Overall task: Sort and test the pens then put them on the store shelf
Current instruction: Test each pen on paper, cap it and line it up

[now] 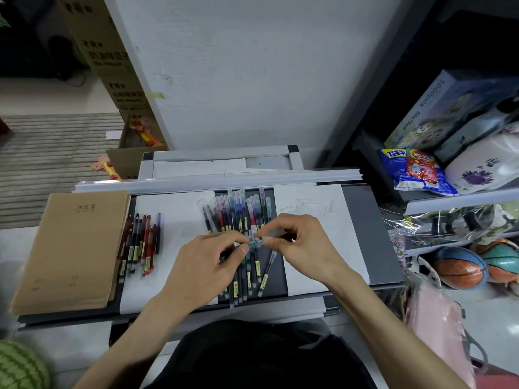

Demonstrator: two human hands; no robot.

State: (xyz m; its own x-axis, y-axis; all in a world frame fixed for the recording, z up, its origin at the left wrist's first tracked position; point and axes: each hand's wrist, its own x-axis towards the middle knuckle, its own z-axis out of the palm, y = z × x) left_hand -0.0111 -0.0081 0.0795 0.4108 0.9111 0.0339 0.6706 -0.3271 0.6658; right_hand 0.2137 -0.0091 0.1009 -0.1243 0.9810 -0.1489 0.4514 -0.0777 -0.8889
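Closest to you, your left hand (207, 259) and your right hand (303, 242) meet above the middle of the table (373, 234). The grip of the left hand pinches a teal pen (255, 243) by its barrel. The grip of the right hand pinches the clear end of the same pen. It seems to be the cap, but I cannot tell if it is off. I judge that you are opening this pen to test it.

Under your hands and a little further lies the mixed group of pens (238, 211), side by side, in many colours. To the left, well apart, a smaller group of red and dark pens (140, 242) lies on white paper (174, 209); it looks like a sorted pile. Beside it is a stack of brown notebooks (73, 248).

Further to the right stands the store shelf (449, 204), holding snacks and boxes. I see no pen on it. So the sorting seems partly done, most pens wait for testing, and the shelving is all left.
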